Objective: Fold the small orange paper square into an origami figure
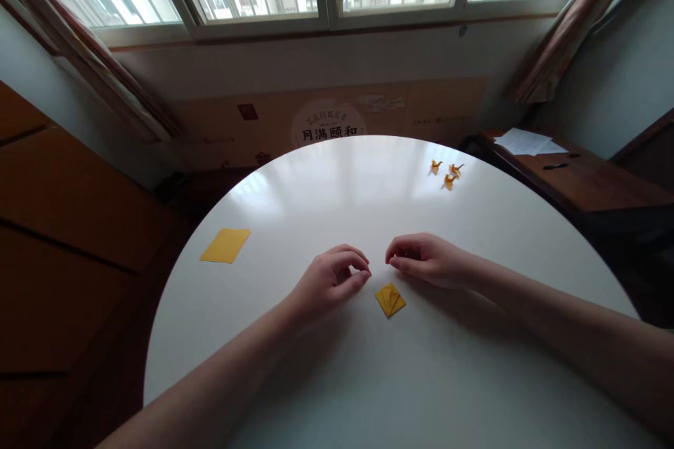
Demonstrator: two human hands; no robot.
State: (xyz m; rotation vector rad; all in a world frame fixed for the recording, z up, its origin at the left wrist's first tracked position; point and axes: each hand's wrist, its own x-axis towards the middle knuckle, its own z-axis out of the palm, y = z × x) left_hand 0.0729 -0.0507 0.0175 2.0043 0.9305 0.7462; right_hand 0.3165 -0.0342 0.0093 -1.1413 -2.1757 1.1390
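A small folded piece of yellow origami paper [390, 300] lies flat on the white table, showing a diamond outline with crease lines fanning from its near corner. Just up and left of it is my left hand [337, 277], fingers loosely curled, with a gap inside the curve of thumb and fingers. My right hand [421, 259] rests up and right of the paper, curled in a similar way, with nothing visible in it. Neither hand touches the folded paper. The two sets of fingertips face each other, a short space apart.
Toward the far right of the round white table [326, 182] stand three small folded paper birds [448, 181]. Flat yellow paper [226, 245] lies at the left. Beyond the right edge, a brown wooden desk [605, 179] holds white papers [529, 142].
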